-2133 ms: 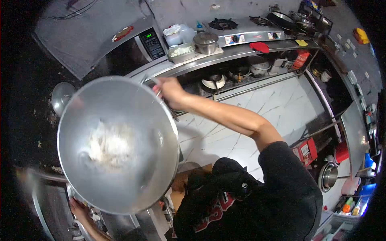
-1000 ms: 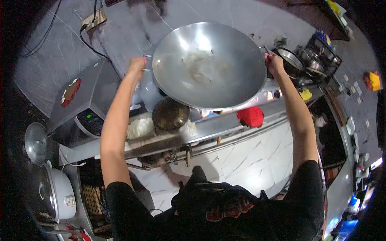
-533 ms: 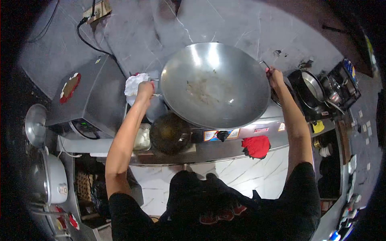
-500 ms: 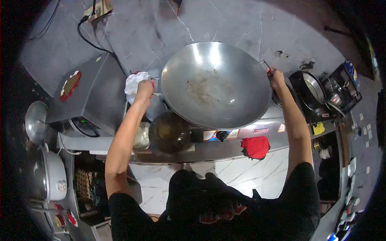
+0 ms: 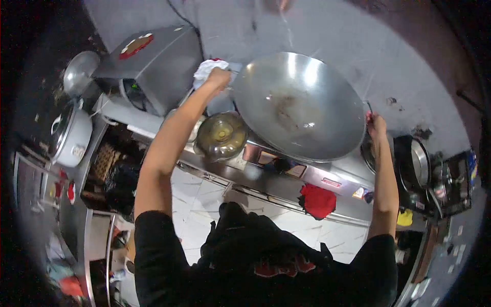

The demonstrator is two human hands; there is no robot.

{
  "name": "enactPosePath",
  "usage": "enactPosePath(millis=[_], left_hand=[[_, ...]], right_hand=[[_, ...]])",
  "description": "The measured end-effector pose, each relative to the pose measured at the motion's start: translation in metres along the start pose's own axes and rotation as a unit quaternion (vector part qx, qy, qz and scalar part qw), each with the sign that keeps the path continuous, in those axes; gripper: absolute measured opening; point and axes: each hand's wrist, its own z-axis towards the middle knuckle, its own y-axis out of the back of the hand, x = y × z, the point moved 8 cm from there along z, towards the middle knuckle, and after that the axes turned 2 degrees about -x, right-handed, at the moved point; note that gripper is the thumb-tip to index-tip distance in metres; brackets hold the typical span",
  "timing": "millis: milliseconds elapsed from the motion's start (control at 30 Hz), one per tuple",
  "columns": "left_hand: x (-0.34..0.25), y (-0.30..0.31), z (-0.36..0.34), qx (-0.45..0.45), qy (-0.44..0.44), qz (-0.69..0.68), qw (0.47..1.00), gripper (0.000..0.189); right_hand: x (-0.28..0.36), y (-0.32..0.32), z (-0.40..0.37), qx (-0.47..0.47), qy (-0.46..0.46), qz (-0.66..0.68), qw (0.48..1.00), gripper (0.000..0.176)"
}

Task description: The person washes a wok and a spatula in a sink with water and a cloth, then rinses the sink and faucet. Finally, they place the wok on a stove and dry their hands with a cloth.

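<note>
A large, wide metal wok is held up between my two hands, its bowl facing me, with brownish residue and a little wetness on the inner surface. My left hand is closed around the handle on the wok's left side, close to a crumpled white cloth. On the opposite side, my right hand grips the other handle. Under the wok lies a gas stove, partly covered by it. Just below the wok's left edge sits a vessel with a see-through lid.
A red cloth hangs at the stove's front edge. Dark pans and a yellow cloth are at the right. To the left are a grey microwave, a white rice cooker and a round metal lid.
My view has swung leftward and tilted, so the wok appears farther right. Both hands still hold its handles. The see-through lid shows more clearly.
</note>
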Motion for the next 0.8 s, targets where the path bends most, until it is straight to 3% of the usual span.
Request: enactPosePath(millis=[167,200,233,267,300,333,367,400,433,467,500,533,567,600,667,700,800], left_hand=[[0.012,0.004,0.016,-0.039,0.005,0.116,0.992,0.028],[0.003,-0.001,0.030,0.000,-0.157,0.287,0.945,0.032],[-0.002,-0.009,0.027,0.038,-0.303,0.444,0.842,0.036],[-0.018,0.011,0.001,-0.029,-0.211,0.366,0.906,0.038],[-0.032,0.023,-0.041,-0.103,-0.114,0.279,0.948,0.040],[-0.052,0.022,-0.075,-0.148,-0.271,0.353,0.883,0.038],[-0.063,0.032,-0.108,-0.107,-0.223,0.372,0.895,0.034],[-0.066,0.040,-0.135,-0.096,-0.262,0.375,0.884,0.028],[-0.063,0.066,-0.170,-0.128,-0.204,0.283,0.929,0.033],[-0.052,0.086,-0.194,-0.166,-0.296,0.231,0.912,0.035],[-0.029,0.106,-0.212,-0.163,-0.244,0.204,0.934,0.036],[-0.017,0.131,-0.243,-0.185,-0.244,0.211,0.928,0.034],[-0.002,0.158,-0.267,-0.193,-0.223,0.217,0.930,0.031],[0.014,0.191,-0.291,-0.235,-0.241,0.255,0.906,0.029],[0.050,0.266,-0.344,-0.285,-0.187,0.272,0.900,0.029],[0.064,0.304,-0.375,-0.320,-0.161,0.294,0.886,0.029],[0.109,0.413,-0.478,-0.416,-0.114,0.322,0.843,0.028]], right_hand=[[-0.008,0.027,0.031,0.027,0.036,0.011,0.999,0.019],[-0.011,0.022,0.025,0.029,0.030,0.012,0.999,0.024],[0.000,0.023,0.013,-0.039,0.052,-0.026,0.998,0.030],[0.005,0.024,0.000,-0.103,0.075,-0.065,0.990,0.037],[0.011,0.043,0.025,-0.068,0.133,-0.185,0.971,0.045],[0.033,0.053,0.048,-0.124,0.244,-0.544,0.793,0.050],[0.069,-0.018,-0.044,-0.140,0.292,-0.619,0.716,0.050],[0.074,-0.033,-0.058,-0.061,0.347,-0.489,0.798,0.049],[0.073,-0.056,-0.064,0.026,0.378,-0.343,0.860,0.047],[0.079,-0.112,-0.119,0.022,0.424,-0.401,0.812,0.047],[0.080,-0.168,-0.182,0.058,0.588,-0.495,0.636,0.049],[0.062,-0.199,-0.199,-0.045,0.531,-0.702,0.472,0.048],[0.050,-0.236,-0.238,-0.082,0.467,-0.780,0.408,0.047],[0.033,-0.268,-0.249,-0.059,0.487,-0.767,0.413,0.047],[0.013,-0.326,-0.315,0.097,0.723,-0.472,0.495,0.046],[-0.001,-0.358,-0.355,0.170,0.645,-0.432,0.607,0.044],[-0.049,-0.442,-0.454,0.278,0.644,-0.366,0.611,0.044]])
